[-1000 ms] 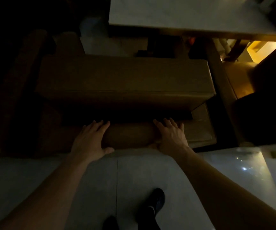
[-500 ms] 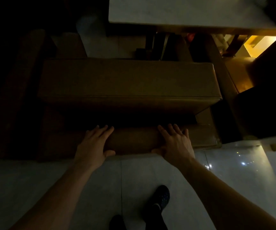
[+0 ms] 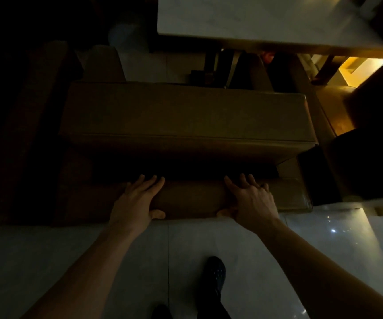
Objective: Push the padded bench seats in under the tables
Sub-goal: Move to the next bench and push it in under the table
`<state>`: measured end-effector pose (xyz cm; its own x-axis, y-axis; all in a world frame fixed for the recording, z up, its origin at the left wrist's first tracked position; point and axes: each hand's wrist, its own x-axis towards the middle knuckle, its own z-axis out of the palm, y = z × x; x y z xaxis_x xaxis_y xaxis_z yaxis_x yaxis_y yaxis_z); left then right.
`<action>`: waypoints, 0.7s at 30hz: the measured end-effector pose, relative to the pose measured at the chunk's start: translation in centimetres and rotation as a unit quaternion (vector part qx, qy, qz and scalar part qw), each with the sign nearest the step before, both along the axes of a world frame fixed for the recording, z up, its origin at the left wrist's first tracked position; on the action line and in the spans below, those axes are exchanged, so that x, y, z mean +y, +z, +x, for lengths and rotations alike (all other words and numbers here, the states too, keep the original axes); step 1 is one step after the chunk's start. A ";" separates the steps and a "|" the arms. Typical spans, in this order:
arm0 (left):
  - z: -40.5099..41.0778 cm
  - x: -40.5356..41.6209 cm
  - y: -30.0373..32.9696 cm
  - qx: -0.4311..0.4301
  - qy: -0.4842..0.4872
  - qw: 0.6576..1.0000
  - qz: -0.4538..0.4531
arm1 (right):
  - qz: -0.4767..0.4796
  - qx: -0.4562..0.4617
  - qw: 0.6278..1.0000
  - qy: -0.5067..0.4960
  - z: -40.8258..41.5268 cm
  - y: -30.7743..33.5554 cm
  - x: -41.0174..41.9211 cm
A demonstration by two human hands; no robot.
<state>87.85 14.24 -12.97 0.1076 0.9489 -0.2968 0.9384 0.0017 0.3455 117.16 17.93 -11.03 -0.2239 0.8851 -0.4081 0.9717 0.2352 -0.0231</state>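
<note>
A brown padded bench stands in front of me, its wide seat point(image 3: 186, 113) facing a pale-topped table point(image 3: 255, 17). The seat's far edge lies short of the table's near edge. The bench's rolled backrest point(image 3: 192, 199) is closest to me. My left hand point(image 3: 135, 201) lies on the backrest left of centre, fingers over the top and thumb on the near side. My right hand point(image 3: 252, 201) grips it the same way, right of centre. Both arms are stretched out.
The room is very dark. The table's base point(image 3: 209, 70) stands beyond the seat. Another dark padded piece point(image 3: 36, 134) is at the left and a lit brown seat point(image 3: 333, 104) at the right. My dark shoe point(image 3: 215, 272) rests on pale glossy floor tiles point(image 3: 94, 261).
Both hands stay on the backrest in the same grip. The bench and my hands sit slightly lower and further right in the view. My shoe has edged forward.
</note>
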 end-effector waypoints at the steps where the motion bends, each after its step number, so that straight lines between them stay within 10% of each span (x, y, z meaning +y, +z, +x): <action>1: -0.1 0.4 0.1 -0.003 0.000 1.000 -0.002 | 0.005 0.002 1.000 -0.002 -0.1 0.0 0.4; 21: -0.9 3.1 -0.5 0.007 0.019 0.998 0.063 | 0.030 0.019 0.999 -0.013 -1.5 -1.0 3.3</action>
<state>86.98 17.36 -13.49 0.0684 0.9820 -0.1760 0.9430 -0.0061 0.3326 115.69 21.22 -12.03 -0.2150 0.9135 -0.3453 0.9761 0.2121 -0.0466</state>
